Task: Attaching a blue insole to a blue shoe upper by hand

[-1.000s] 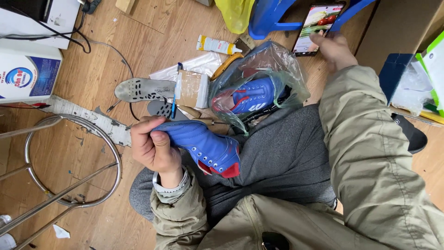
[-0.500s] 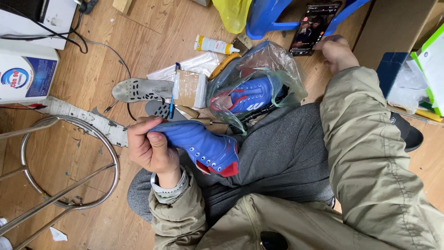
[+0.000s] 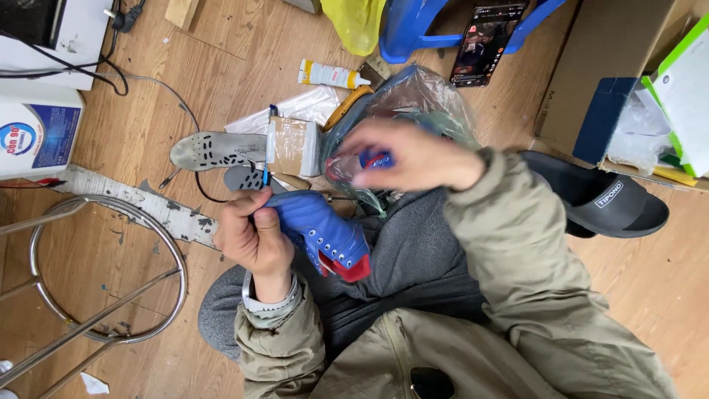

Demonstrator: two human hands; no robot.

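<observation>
Now the right hand (image 3: 413, 155) has come back from the phone (image 3: 489, 33) on the blue stool and hovers, blurred, over the bagged shoe (image 3: 399, 103); whether its fingers are apart or together I cannot tell. That suggests the work on the shoe is resuming. Left fingers (image 3: 247, 222) stay clamped on the blue upper (image 3: 321, 229), which rests on the lap. Its long axis runs diagonally, red collar pointing down-right toward the body, toe up-left toward the insoles (image 3: 214, 150) on the floor.

Even soft light, right hand (image 3: 413, 157) motion-blurred (rest sharp)
</observation>
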